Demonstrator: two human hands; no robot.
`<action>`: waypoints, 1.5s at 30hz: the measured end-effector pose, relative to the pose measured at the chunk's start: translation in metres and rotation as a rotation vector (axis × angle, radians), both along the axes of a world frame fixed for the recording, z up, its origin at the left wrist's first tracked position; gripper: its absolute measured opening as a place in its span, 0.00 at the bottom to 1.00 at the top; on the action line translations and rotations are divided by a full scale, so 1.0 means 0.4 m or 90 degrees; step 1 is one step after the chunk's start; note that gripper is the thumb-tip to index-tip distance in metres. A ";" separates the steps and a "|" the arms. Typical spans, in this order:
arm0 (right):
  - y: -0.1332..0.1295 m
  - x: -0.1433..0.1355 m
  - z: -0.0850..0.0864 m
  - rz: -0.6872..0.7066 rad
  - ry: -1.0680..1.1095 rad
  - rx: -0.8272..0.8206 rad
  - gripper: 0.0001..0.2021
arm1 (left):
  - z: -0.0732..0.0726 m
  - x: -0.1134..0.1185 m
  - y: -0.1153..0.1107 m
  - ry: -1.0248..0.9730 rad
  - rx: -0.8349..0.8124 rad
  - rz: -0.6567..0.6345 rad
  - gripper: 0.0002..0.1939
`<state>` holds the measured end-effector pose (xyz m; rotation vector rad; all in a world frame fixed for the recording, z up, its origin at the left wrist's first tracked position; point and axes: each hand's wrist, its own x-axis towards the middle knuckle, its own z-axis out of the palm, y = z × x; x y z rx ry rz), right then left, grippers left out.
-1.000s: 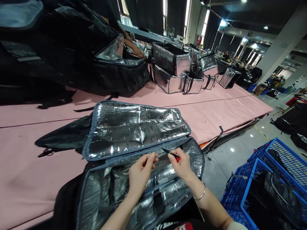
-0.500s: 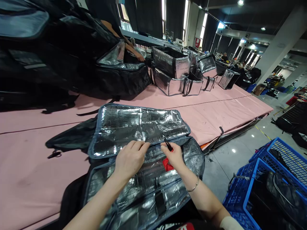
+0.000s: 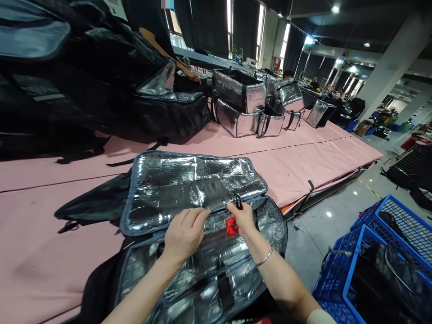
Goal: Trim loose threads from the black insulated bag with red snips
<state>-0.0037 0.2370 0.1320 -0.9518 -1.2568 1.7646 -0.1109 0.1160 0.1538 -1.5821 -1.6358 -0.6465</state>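
Note:
An insulated bag point(image 3: 192, 270) with a shiny silver lining lies open in front of me. Its lid point(image 3: 168, 184) is folded back flat on the table, edged with grey-blue binding. My left hand point(image 3: 186, 231) is closed, thumb and fingers pinching the bound seam between lid and body. Just right of it, my right hand point(image 3: 245, 221) is closed around small black thread snips point(image 3: 239, 200), whose tips point up and away. A red cloth strip point(image 3: 231, 226) hangs at that palm, and the right thumb and forefinger meet near the same seam. A dark strap point(image 3: 225, 288) crosses the bag's inside.
The pink-covered table point(image 3: 320, 148) runs off to the right. Black bags point(image 3: 101, 90) are heaped at the left, with another person's arm point(image 3: 189, 72) behind them. Silver box-shaped liners point(image 3: 239, 96) stand stacked at the back. Blue crates point(image 3: 340, 279) sit on the floor at right.
The snips have swung more upright in my right hand, and the red strip has shifted slightly left and up. My left hand keeps its pinch on the seam, a little lower in the picture.

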 end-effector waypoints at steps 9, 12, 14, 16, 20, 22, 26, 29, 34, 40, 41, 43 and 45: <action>-0.018 0.023 0.008 0.000 0.060 -0.051 0.20 | -0.026 0.063 -0.046 -0.044 0.060 -0.025 0.17; -0.028 0.041 0.015 -0.001 0.066 -0.071 0.20 | -0.040 0.076 -0.062 -0.047 0.084 -0.040 0.20; -0.037 0.057 0.020 0.002 0.067 -0.085 0.20 | -0.047 0.087 -0.074 -0.047 0.090 -0.049 0.21; -0.047 0.075 0.026 0.006 0.069 -0.096 0.21 | -0.052 0.098 -0.084 -0.049 0.088 -0.057 0.21; -0.069 0.104 0.040 0.013 0.071 -0.103 0.21 | -0.043 0.115 -0.098 -0.061 0.081 -0.061 0.21; -0.080 0.113 0.048 0.018 0.071 -0.099 0.21 | -0.024 0.122 -0.100 -0.061 0.073 -0.046 0.20; -0.098 0.121 0.056 0.023 0.061 -0.078 0.21 | 0.038 0.134 -0.095 -0.006 0.031 0.057 0.13; -0.101 0.120 0.054 0.027 0.038 -0.041 0.21 | 0.077 0.127 -0.083 0.013 -0.001 0.098 0.07; -0.083 0.127 0.067 0.072 -0.037 0.109 0.20 | 0.080 0.075 -0.039 -0.166 -0.122 0.032 0.10; -0.020 0.151 0.124 0.101 -0.166 0.397 0.09 | 0.072 0.025 0.026 -0.293 -0.229 0.080 0.18; -0.006 0.149 0.130 0.106 -0.198 0.442 0.06 | 0.074 0.021 0.031 -0.310 -0.246 0.088 0.17; 0.020 0.136 0.138 0.133 -0.289 0.544 0.03 | 0.080 0.016 0.038 -0.342 -0.277 0.105 0.17; 0.041 0.116 0.140 0.170 -0.383 0.632 0.04 | 0.084 0.011 0.041 -0.372 -0.302 0.120 0.16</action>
